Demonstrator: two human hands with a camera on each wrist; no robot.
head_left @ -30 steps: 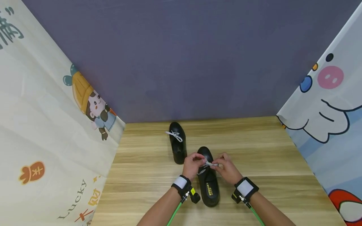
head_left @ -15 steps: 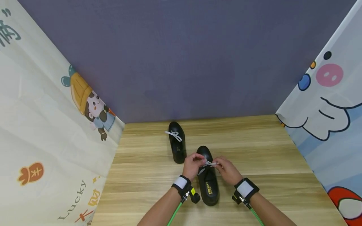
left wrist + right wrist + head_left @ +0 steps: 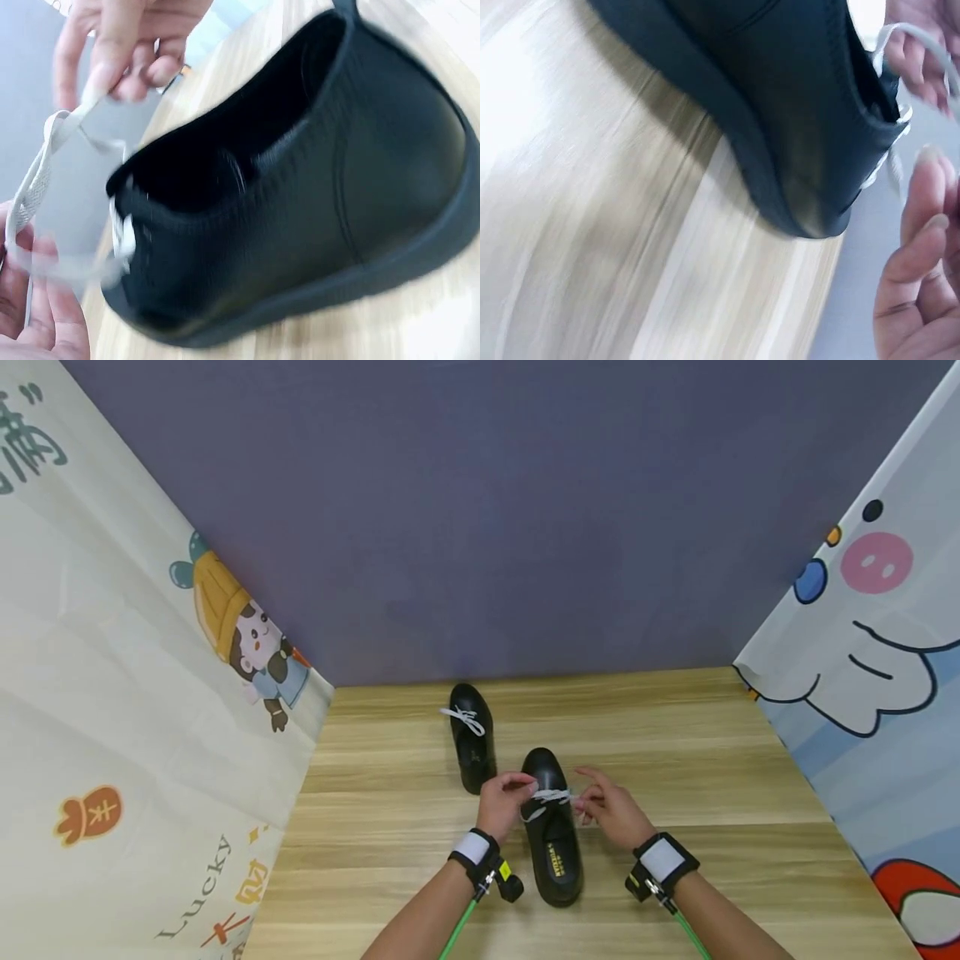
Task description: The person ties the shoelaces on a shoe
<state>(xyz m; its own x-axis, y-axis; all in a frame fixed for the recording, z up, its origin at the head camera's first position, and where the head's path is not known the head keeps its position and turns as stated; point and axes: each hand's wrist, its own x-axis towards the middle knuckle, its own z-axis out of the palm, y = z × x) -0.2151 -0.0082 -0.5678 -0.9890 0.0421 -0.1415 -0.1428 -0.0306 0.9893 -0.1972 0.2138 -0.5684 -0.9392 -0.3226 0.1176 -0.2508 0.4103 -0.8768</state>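
A black lace-up shoe [image 3: 546, 768] stands on the wooden surface, toe pointing away from me. White shoelace [image 3: 552, 795] crosses its front, with a small loop lying on the near left side. My left hand [image 3: 501, 806] is at the left of the lacing, thumb and forefinger pinching the lace. On the other side my right hand [image 3: 618, 817] pinches lace between thumb and finger, its forefinger raised. In the left wrist view a slack curve of lace [image 3: 34, 180] runs between the right hand [image 3: 131, 45] and the left hand [image 3: 45, 315].
A second black shoe [image 3: 468, 747], its white lace tied in a bow, stands further back on the left. Behind the wood-grain surface [image 3: 675, 752] rises a dark grey-blue panel [image 3: 480, 527]. Printed white cloths [image 3: 120, 693] hang on both sides.
Both hands have moved apart, the left slightly leftward and the right to the right. More of the lace across the shoe shows between them.
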